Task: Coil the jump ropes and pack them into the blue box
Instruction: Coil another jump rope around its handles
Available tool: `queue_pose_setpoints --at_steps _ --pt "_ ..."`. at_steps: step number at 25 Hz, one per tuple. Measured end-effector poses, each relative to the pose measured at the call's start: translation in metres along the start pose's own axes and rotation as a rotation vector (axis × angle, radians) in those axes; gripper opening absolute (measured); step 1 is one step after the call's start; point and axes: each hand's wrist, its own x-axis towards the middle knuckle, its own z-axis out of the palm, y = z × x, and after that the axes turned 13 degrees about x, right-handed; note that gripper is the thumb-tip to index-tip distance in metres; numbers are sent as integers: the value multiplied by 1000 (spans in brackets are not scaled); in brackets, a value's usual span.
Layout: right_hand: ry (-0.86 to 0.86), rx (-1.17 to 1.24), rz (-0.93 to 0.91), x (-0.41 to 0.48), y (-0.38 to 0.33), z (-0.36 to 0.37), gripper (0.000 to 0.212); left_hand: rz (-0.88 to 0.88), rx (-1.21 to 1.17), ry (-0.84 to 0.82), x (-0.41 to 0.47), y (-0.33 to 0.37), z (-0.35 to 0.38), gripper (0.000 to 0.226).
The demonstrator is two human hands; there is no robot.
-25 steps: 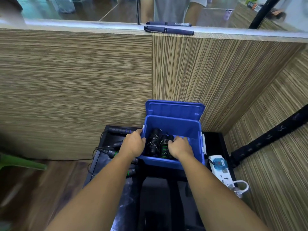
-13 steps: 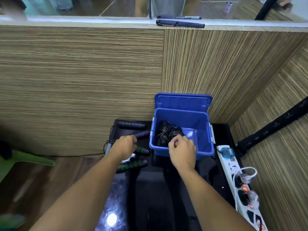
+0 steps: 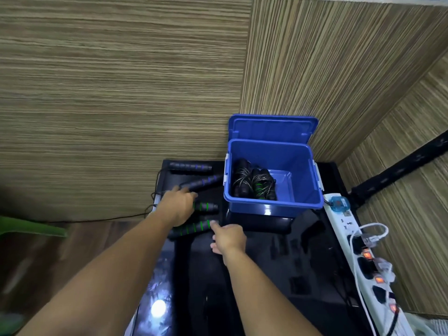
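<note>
At far left of the frame, a green plastic object (image 3: 29, 227) pokes in over the brown floor. Right of it, on a glossy black table (image 3: 266, 275), lie loose jump ropes: two black foam handles with purple stripes (image 3: 190, 166) toward the wood-grain wall panel (image 3: 121, 93), and two black foam handles with green stripes (image 3: 206, 206) nearer the camera. The person's left hand (image 3: 178, 206) rests palm-down over these handles; whether its fingers close on any of them cannot be told. At centre, the right hand (image 3: 229, 238) hovers low with fingers loosely apart, forefinger at the end of the nearer green-striped handle. Further right stands the blue plastic box (image 3: 274, 207), its hinged lid (image 3: 274, 128) upright against the wall, with two coiled jump ropes (image 3: 253, 187) packed in its left side. Along the right edge runs a white power strip (image 3: 349, 226) with orange-lit switches.
</note>
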Motion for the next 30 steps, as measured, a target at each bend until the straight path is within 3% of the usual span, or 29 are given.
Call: queue_pose_setpoints --at_steps 4,7,10,13,16,20,23,30 --pt "74 21 26 11 -3 16 42 27 -34 -10 -2 -5 9 41" --pt "79 106 57 13 -9 24 32 41 -251 -30 -6 -9 16 37" --pt "6 375 134 7 -13 25 17 7 -470 -58 -16 -12 12 39" --pt "-82 591 153 -6 -17 25 19 4 -646 -46 -29 -14 2 29" --pt "-109 644 53 -22 -34 21 19 11 -889 3 -42 -23 -12 17" --pt "-175 710 -32 -49 -63 9 18 113 -1137 44 -62 -35 -40 40" --pt "-192 690 -156 -71 -85 2 25 170 -1241 98 -82 -36 -73 40" --pt "-254 652 -383 -133 -137 -29 27 211 -1349 255 -133 -34 -148 12"
